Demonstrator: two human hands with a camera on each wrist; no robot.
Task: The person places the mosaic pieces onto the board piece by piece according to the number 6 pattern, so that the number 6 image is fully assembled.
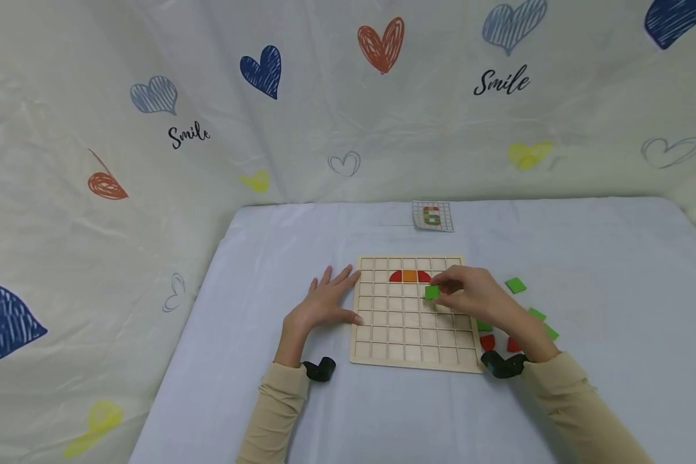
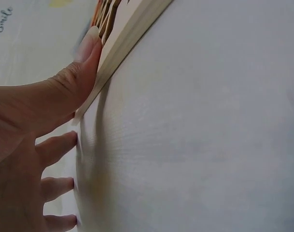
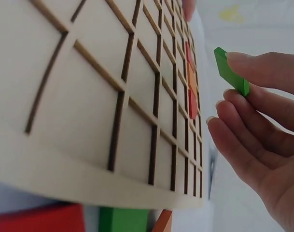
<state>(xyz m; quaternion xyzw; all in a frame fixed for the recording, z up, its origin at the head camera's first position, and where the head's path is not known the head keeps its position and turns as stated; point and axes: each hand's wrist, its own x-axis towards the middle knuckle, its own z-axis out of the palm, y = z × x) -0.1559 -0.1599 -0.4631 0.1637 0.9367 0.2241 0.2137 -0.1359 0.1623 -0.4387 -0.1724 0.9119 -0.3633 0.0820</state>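
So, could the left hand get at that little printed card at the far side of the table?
Probably yes, with a stretch forward: the left hand only touches the left edge of the grid board, and bare white cloth seems to lie between it and the printed card.

Soft, even light

Greyish light covers the tablecloth (image 1: 383,412), with a faint shadow beside the right sleeve (image 1: 580,412). The left wrist view shows a soft shadow near the board (image 2: 125,38). In the right wrist view, the board's near rim bows; the yellow mark (image 3: 232,14) blurs.
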